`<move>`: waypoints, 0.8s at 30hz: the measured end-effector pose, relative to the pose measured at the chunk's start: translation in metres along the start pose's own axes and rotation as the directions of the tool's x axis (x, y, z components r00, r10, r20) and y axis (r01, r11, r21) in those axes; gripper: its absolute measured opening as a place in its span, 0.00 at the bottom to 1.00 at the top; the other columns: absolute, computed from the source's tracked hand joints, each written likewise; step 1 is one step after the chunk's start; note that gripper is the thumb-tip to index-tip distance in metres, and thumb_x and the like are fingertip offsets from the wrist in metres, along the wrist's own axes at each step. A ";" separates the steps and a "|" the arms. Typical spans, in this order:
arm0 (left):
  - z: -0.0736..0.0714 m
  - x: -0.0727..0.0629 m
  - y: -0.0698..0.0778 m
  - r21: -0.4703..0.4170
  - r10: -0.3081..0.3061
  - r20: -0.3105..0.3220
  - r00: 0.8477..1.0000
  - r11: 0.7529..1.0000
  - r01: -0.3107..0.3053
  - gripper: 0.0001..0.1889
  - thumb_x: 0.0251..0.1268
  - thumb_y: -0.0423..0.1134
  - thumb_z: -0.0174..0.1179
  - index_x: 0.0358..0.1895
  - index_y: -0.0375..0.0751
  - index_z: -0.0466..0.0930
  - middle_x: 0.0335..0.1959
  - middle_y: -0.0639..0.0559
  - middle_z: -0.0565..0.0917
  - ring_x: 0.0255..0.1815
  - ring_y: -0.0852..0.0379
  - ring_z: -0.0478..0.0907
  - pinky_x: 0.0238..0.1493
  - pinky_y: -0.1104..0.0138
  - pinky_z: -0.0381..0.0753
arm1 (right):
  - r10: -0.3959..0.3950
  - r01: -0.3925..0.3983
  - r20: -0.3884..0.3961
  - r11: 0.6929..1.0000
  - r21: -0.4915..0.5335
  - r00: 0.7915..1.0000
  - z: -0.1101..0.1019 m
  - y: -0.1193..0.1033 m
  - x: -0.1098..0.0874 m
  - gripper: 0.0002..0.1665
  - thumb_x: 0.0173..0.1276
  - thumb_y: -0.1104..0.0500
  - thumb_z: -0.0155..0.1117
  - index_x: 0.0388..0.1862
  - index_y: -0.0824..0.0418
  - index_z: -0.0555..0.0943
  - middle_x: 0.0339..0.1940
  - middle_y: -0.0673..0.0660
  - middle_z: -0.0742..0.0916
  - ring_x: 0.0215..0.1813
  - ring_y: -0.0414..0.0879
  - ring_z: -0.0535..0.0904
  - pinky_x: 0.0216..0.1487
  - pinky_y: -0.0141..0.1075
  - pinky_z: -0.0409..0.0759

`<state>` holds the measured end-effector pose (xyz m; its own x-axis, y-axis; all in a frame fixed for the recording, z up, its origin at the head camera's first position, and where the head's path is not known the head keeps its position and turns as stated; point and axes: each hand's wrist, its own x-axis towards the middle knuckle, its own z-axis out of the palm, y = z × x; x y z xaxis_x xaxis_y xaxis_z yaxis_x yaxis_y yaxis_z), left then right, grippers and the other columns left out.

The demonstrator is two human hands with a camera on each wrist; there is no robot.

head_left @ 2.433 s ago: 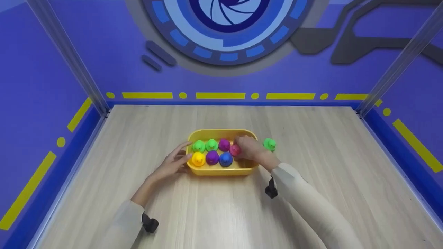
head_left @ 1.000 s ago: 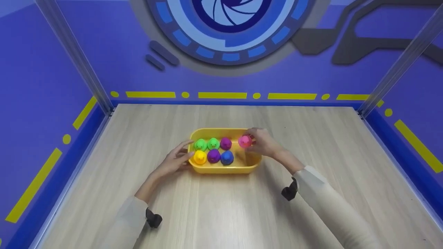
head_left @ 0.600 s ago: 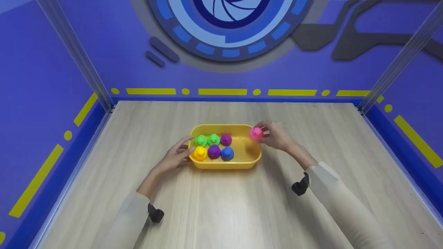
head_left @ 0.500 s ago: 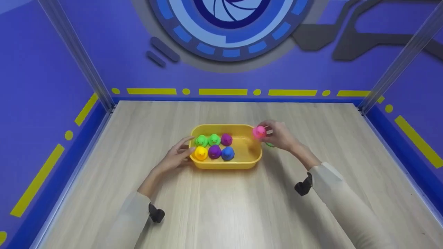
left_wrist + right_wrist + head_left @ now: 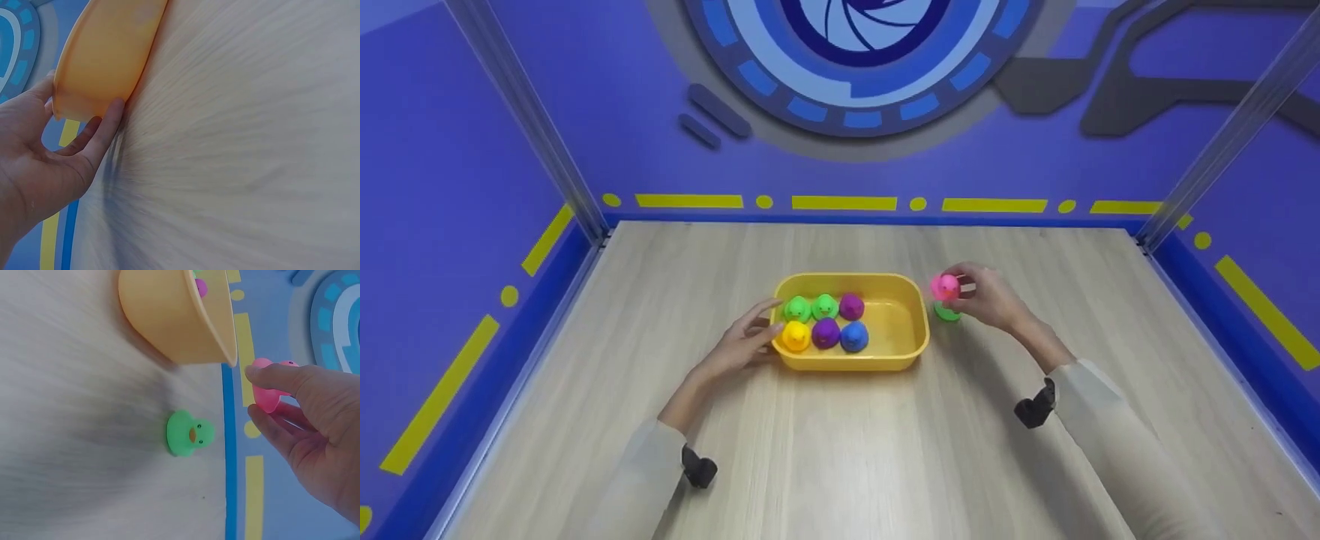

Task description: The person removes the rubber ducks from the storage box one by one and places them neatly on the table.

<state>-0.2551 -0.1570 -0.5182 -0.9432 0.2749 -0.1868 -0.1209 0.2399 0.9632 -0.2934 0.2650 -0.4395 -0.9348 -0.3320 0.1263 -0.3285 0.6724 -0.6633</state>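
Observation:
A yellow plastic tub (image 5: 896, 326) stands on the table, with several small rubber ducks grouped in its left half. My left hand (image 5: 739, 341) holds the tub's left end, thumb and fingers at the rim and end wall; in the left wrist view its fingertips (image 5: 116, 107) reach low on the wall. My right hand (image 5: 986, 300) pinches a pink rubber duck (image 5: 946, 287) between thumb and fingers, raised just right of the tub. Below it, a green rubber duck (image 5: 185, 433) sits upright on the table, partly hidden by the right hand in the head view.
Inside the tub are two green ducks (image 5: 825, 306), two purple ducks (image 5: 826, 333), a yellow duck (image 5: 796, 335) and a blue duck (image 5: 854, 336). The wooden table (image 5: 840, 450) meets a blue-purple back wall (image 5: 585, 112) and two side walls.
My right hand has lifted the pink duck out of the tub and carried it right past the rim, over the green duck. The left hand has stayed at the tub's left end.

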 end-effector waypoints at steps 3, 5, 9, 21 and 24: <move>0.000 0.000 0.000 -0.015 0.000 0.003 1.000 1.000 0.000 0.33 0.76 0.54 0.58 0.80 0.58 0.60 0.67 0.35 0.69 0.58 0.43 0.81 0.60 0.52 0.86 | -0.002 0.002 -0.013 1.000 0.015 1.000 -0.003 0.005 0.000 0.27 0.60 0.72 0.73 0.59 0.73 0.78 0.57 0.70 0.84 0.60 0.65 0.83 0.58 0.53 0.86; 0.000 0.001 0.000 -0.025 0.001 0.008 1.000 1.000 -0.001 0.33 0.76 0.53 0.58 0.80 0.58 0.60 0.67 0.35 0.69 0.56 0.44 0.81 0.59 0.52 0.86 | -0.007 0.007 -0.025 1.000 0.017 1.000 -0.005 0.008 0.000 0.27 0.60 0.72 0.73 0.59 0.73 0.78 0.57 0.70 0.84 0.59 0.65 0.83 0.58 0.53 0.85; -0.001 0.002 0.001 -0.044 0.003 0.014 1.000 0.999 -0.002 0.32 0.77 0.51 0.58 0.79 0.58 0.60 0.66 0.36 0.68 0.54 0.46 0.81 0.59 0.53 0.86 | -0.024 0.025 -0.044 1.000 0.007 0.999 -0.010 0.015 -0.001 0.26 0.60 0.72 0.73 0.58 0.73 0.79 0.56 0.70 0.85 0.58 0.65 0.83 0.58 0.54 0.85; 0.000 0.001 0.000 -0.016 0.003 0.013 1.000 1.000 -0.002 0.31 0.78 0.50 0.56 0.80 0.59 0.59 0.67 0.36 0.68 0.58 0.44 0.80 0.59 0.52 0.86 | -0.032 0.035 -0.085 0.999 0.031 0.996 -0.020 0.043 -0.010 0.25 0.61 0.74 0.72 0.57 0.76 0.78 0.55 0.74 0.84 0.57 0.68 0.83 0.56 0.57 0.85; -0.001 0.001 0.000 -0.027 -0.003 0.014 1.000 1.000 0.003 0.31 0.78 0.51 0.56 0.80 0.60 0.58 0.67 0.36 0.68 0.58 0.43 0.80 0.59 0.52 0.86 | -0.031 0.033 -0.097 0.999 0.027 0.995 -0.022 0.049 -0.013 0.25 0.61 0.74 0.72 0.58 0.77 0.77 0.56 0.75 0.83 0.57 0.69 0.82 0.55 0.58 0.85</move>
<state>-0.2566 -0.1578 -0.5186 -0.9384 0.2874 -0.1920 -0.1320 0.2153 0.9676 -0.3003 0.3168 -0.4575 -0.9329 -0.2871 0.2172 -0.3558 0.6429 -0.6783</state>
